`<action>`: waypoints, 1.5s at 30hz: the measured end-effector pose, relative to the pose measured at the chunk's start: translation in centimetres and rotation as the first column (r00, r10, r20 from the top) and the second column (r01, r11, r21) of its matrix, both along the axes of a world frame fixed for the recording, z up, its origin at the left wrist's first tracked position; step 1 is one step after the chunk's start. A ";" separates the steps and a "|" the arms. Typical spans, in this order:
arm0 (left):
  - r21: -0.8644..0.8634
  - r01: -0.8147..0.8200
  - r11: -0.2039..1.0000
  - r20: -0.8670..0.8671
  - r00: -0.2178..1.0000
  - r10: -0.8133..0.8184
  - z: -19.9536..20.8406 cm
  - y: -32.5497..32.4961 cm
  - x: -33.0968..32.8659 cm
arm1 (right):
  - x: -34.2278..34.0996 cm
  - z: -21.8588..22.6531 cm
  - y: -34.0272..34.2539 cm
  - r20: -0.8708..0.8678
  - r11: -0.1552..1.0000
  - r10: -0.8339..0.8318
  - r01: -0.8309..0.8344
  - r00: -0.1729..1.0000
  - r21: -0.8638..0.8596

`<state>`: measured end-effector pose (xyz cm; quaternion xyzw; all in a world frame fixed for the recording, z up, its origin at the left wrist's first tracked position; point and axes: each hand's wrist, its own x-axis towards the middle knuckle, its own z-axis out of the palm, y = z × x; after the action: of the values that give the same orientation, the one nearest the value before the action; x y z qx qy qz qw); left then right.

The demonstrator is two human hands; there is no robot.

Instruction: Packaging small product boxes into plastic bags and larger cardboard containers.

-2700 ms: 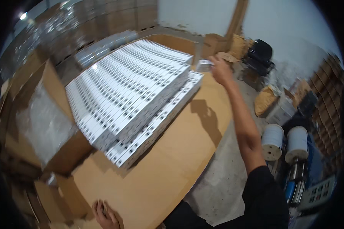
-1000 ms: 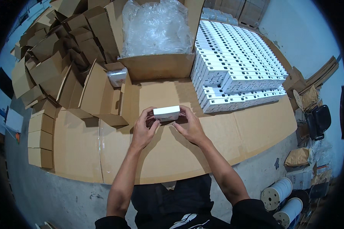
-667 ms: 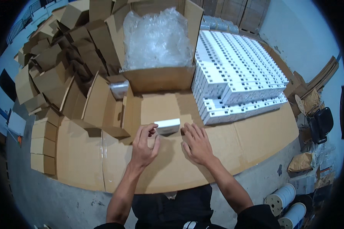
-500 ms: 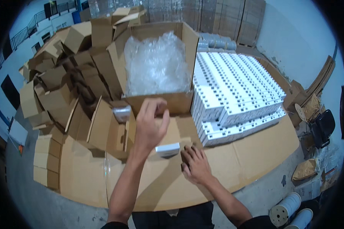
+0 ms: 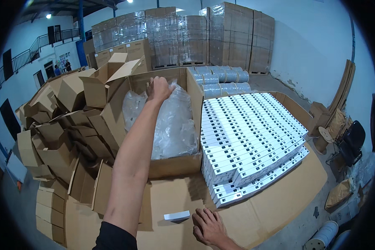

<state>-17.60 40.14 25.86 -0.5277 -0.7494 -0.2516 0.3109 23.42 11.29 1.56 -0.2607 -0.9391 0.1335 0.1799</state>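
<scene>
Since half a second earlier the left hand (image 5: 159,88) had stretched from above the small white box (image 5: 177,216) into the big carton (image 5: 171,125), fingers closing on clear plastic bags (image 5: 175,125), best pinched singly, while the right hand (image 5: 210,227) lay flat, empty, beside that box on the cardboard.

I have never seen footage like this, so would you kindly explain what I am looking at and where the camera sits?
There is no machine here: a person works with two bare hands, filmed by a wide fisheye camera worn on their head, looking down. That lens bends straight edges near the rim. The left hand reaches up into a big open carton and seems to grip the clear plastic bags inside it. The right hand lies flat on the cardboard-covered table, holding nothing. A small white box lies just left of it; whether they touch is unclear. To the right stands a large stack of white boxes; to the left, a heap of empty cartons.
</scene>
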 end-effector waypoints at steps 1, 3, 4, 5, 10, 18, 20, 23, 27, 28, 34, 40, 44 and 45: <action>-0.044 0.050 0.998 0.160 0.986 -0.042 0.4 0.4 0.3 | 0.0 0.1 0.3 0.003 1.000 -0.014 0.014 1.000 -0.003; -0.089 0.098 0.991 0.315 0.947 -0.066 0.4 0.4 0.3 | -0.1 0.4 0.2 0.000 1.000 -0.004 0.004 1.000 -0.012; 0.075 0.170 0.983 0.332 0.925 -0.185 0.0 0.4 -0.2 | 0.1 0.4 0.0 0.001 1.000 -0.005 0.005 1.000 -0.017; 0.240 0.230 0.943 0.326 0.896 -0.301 0.4 0.0 -0.5 | 0.1 0.4 0.0 0.001 1.000 -0.002 0.002 1.000 -0.015; 0.459 0.365 0.810 0.198 0.847 -0.494 4.3 -6.3 1.8 | 0.3 -1.4 -0.4 -0.049 1.000 -0.024 0.025 0.999 0.016; 0.557 0.538 0.632 0.203 0.650 -0.732 2.4 -27.3 14.2 | 1.6 -2.7 1.6 -0.464 0.949 -0.167 0.015 0.870 -0.314; 0.539 0.574 0.617 0.266 0.580 -0.770 -2.1 -32.0 16.0 | 1.5 -1.3 1.9 -0.527 0.883 -0.305 0.028 0.793 -0.469; 0.515 0.558 0.651 0.481 0.441 -0.758 -7.4 -40.0 18.9 | 1.6 1.1 1.3 -0.675 0.909 -0.278 -0.040 0.683 -0.415; 0.515 0.552 0.656 0.744 0.091 -0.661 -15.3 -46.5 21.5 | 2.0 3.2 -1.0 -0.770 0.856 -0.109 -0.334 0.629 -0.394; 0.515 0.545 0.662 0.755 0.078 -0.652 -16.8 -47.1 21.9 | 2.1 3.9 -1.8 -0.758 0.852 -0.120 -0.326 0.641 -0.410; 0.500 0.542 0.676 0.852 -0.166 -0.497 -22.6 -48.1 22.3 | 0.4 4.1 -4.7 -0.588 0.741 0.168 -0.495 0.791 -0.454; 0.551 0.543 0.634 0.824 -0.230 -0.519 -25.5 -46.7 21.5 | 0.4 2.0 -3.4 -0.415 0.665 0.168 -0.413 0.894 -0.623; 0.525 0.478 0.704 0.851 -0.294 -0.436 -25.3 -46.7 21.5 | 0.6 1.7 -2.7 -0.356 0.540 0.090 -0.346 0.930 -0.767; 0.520 0.459 0.721 0.854 -0.265 -0.448 -26.0 -46.7 20.9 | 0.8 1.3 -2.5 -0.365 0.510 0.091 -0.358 0.926 -0.782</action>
<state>3.27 -6.61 -0.10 -0.4247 -0.4763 -0.6362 -0.4336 24.17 8.82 2.83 -0.1677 -0.7505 0.6228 0.1440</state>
